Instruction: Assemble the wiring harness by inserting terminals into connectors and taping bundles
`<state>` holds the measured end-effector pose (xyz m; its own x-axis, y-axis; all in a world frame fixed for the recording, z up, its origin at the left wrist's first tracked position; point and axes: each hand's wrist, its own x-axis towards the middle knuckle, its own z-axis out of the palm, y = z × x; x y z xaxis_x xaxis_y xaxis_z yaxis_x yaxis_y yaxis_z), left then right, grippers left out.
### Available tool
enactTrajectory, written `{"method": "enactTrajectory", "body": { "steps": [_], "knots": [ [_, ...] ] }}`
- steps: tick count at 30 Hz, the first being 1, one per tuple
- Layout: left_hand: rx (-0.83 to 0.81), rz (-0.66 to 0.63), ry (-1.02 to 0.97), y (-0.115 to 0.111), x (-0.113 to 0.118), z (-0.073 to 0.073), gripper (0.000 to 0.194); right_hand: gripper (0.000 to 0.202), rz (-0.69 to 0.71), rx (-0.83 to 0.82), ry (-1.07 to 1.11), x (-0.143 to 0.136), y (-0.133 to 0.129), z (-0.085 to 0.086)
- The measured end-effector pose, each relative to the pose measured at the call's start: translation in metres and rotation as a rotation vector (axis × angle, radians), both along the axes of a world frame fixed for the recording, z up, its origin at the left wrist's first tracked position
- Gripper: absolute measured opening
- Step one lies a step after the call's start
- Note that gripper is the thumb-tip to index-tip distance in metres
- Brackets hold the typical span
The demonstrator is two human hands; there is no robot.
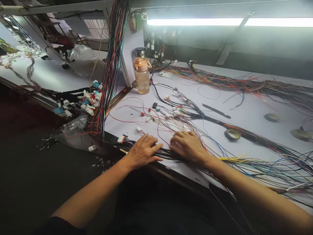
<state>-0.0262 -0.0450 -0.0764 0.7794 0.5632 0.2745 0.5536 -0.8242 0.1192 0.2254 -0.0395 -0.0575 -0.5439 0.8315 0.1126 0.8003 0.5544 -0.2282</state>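
Observation:
My left hand (pixel 144 150) lies around a bundle of dark wires (pixel 168 153) at the table's front edge, its thumb and forefinger on either side of it. Just to the right, my right hand (pixel 187 146) is closed over the same bundle with curled fingers; its fingertips are slightly blurred and partly hidden. Left of my left hand, a white connector (pixel 121 139) ends some of the wires, and another small white connector (pixel 138 129) lies behind it. Thin loose wires with red, white and teal connectors (pixel 177 112) spread out beyond both hands.
A black-wrapped harness trunk (pixel 212 120) crosses the table, with a tape roll (pixel 232 134) beside it. A bottle (pixel 141 76) stands at the back left. Hanging wires (pixel 113 62) drop past the table's left end. More wires (pixel 244 85) lie along the back.

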Motion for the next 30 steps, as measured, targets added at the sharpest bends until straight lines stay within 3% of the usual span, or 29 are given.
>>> {"method": "enactTrajectory", "body": {
  "steps": [5, 8, 11, 14, 19, 25, 30],
  "knots": [
    [0.002, 0.009, 0.021, -0.002, -0.001, 0.003, 0.055, 0.012, -0.135, 0.012, -0.061, 0.013, 0.032, -0.006],
    [0.023, 0.047, 0.045, -0.006, -0.001, 0.003, 0.045, 0.012, -0.1, 0.02, 0.046, 0.026, 0.039, -0.013],
    [0.012, 0.079, 0.073, -0.009, -0.002, 0.002, 0.048, 0.019, -0.045, 0.098, 0.187, 0.039, 0.024, -0.015],
    [-0.009, 0.095, 0.111, -0.01, 0.0, 0.001, 0.06, 0.021, 0.046, 0.073, 0.269, 0.048, -0.003, -0.012],
    [-0.001, 0.025, 0.099, -0.008, 0.011, 0.003, 0.063, 0.028, 0.227, -0.032, 0.177, 0.053, -0.031, -0.007],
    [0.023, 0.012, 0.068, -0.011, 0.015, 0.002, 0.05, 0.032, 0.129, 0.023, 0.065, 0.058, -0.017, -0.012],
    [0.047, 0.002, 0.06, -0.01, 0.019, 0.009, 0.058, 0.026, 0.088, 0.193, 0.218, 0.055, -0.016, -0.015]
  ]
}}
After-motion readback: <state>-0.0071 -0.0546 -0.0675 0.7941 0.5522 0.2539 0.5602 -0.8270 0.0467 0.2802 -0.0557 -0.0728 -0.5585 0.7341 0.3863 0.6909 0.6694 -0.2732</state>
